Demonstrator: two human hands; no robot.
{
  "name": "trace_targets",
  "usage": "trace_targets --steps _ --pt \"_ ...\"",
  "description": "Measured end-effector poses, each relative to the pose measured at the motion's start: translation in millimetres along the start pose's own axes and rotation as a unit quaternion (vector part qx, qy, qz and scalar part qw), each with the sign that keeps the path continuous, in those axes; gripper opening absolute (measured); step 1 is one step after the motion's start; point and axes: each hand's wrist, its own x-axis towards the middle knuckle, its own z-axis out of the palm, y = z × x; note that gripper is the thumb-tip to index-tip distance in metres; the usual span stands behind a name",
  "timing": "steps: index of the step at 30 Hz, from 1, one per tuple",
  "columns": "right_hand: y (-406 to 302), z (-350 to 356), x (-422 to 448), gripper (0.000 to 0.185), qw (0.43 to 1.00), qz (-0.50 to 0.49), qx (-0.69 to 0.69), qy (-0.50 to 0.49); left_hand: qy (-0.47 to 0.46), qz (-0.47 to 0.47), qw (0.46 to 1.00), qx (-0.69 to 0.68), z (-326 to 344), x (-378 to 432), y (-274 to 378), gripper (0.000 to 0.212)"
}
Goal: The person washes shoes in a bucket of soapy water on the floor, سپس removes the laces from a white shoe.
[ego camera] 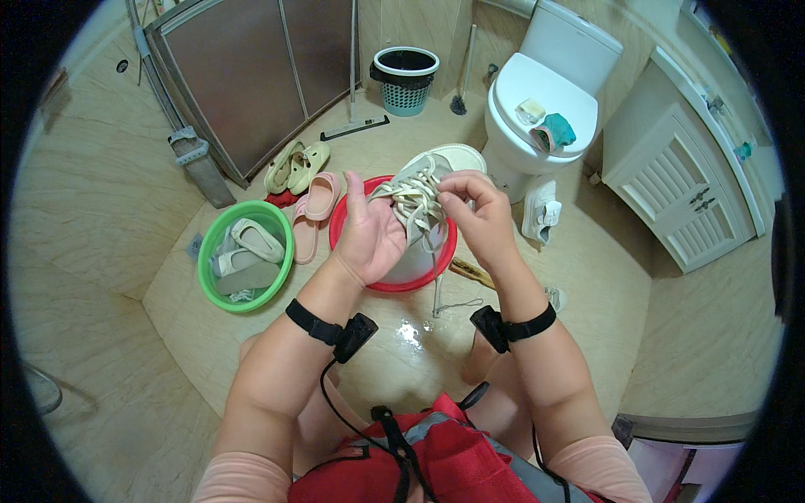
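Note:
A pale grey-white sneaker [431, 165] with loose white laces [416, 200] is held above the red basin [449, 264]. Palm up, my left hand [372, 242] supports it from the left; its fingers are hidden behind the laces and its thumb points away. My right hand [481, 210] pinches a lace between thumb and forefinger on the right side. One lace end dangles over the basin's near rim toward the wet floor. Whitish water shows in the basin below. Beside my right wrist lies a wooden-handled brush [470, 273], partly hidden by my forearm.
On the left, a green basin [288, 251] holds pale shoes and insoles. Pink slippers [306, 234] and cream clogs [308, 165] lie behind it. A white shoe [541, 214] stands near the toilet [534, 82]. A waste bin [405, 94] and floor squeegee [355, 127] are farther back.

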Motion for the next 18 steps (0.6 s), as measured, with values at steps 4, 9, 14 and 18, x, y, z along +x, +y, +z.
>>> trace_targets --steps 4,9,14,18 --pt "-9.8 7.0 -5.7 0.017 0.981 -0.109 -0.163 -0.012 -0.010 0.014 1.000 0.001 1.9 -2.3 2.1 0.104" --pt "5.7 -3.4 -5.8 0.017 0.969 -0.118 -0.210 -0.062 -0.001 0.009 1.000 0.012 0.6 -1.6 2.7 0.107" --pt "-2.7 -20.4 0.8 0.012 0.962 0.112 0.240 -0.059 0.019 -0.005 1.000 0.013 -5.8 -1.7 5.9 0.109" --pt "7.7 -13.4 -0.8 0.016 0.995 0.028 0.093 -0.029 0.009 0.007 1.000 -0.003 -2.4 -1.4 4.6 0.109"
